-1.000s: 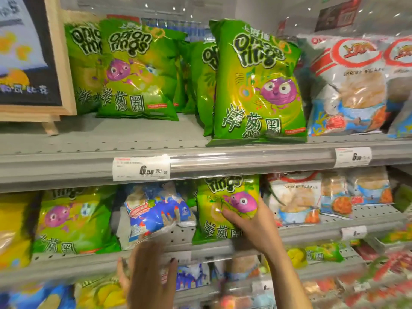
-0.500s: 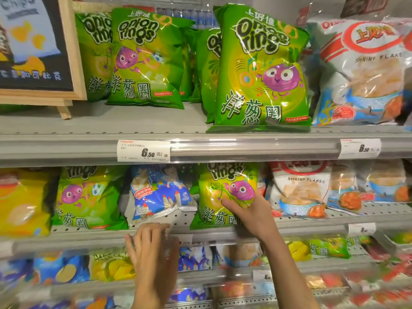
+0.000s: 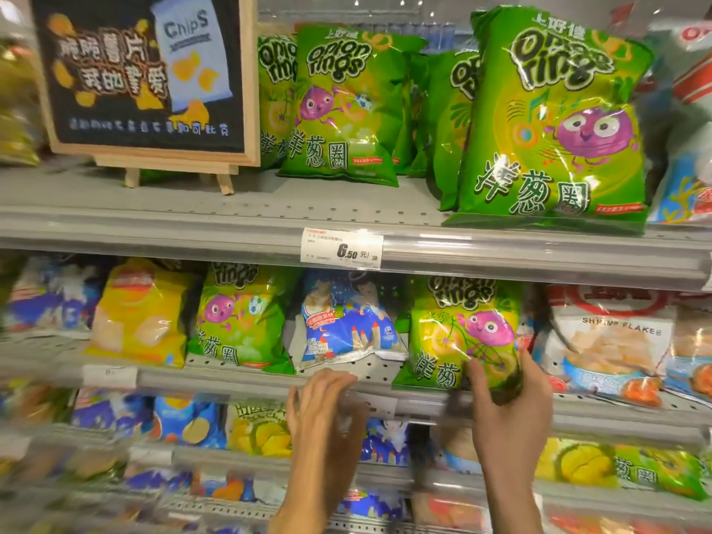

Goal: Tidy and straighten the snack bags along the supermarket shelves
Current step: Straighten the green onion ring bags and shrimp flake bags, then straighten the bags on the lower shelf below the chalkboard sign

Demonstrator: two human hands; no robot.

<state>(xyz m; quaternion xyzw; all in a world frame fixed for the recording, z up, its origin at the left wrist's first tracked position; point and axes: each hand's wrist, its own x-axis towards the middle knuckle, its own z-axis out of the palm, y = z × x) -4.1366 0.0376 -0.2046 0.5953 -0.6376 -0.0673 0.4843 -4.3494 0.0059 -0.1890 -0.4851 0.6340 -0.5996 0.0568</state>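
Right hand (image 3: 504,402): we grip the onion rings bag (image 3: 462,333) low; stand it square at the middle shelf (image 3: 231,379) front edge.
Left hand (image 3: 323,414): fingers loose on that edge, holding nothing; ready for the slumped blue bag (image 3: 346,325).

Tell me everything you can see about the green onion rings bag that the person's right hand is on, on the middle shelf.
The onion rings bag is a glossy, crinkly green-yellow packet with dark "onion rings" lettering, a purple cartoon onion and white Chinese characters. It stands roughly upright at the front edge of the middle shelf, between a blue snack bag and a shrimp flakes bag. The right hand grips its lower right corner, fingers curled around the edge.
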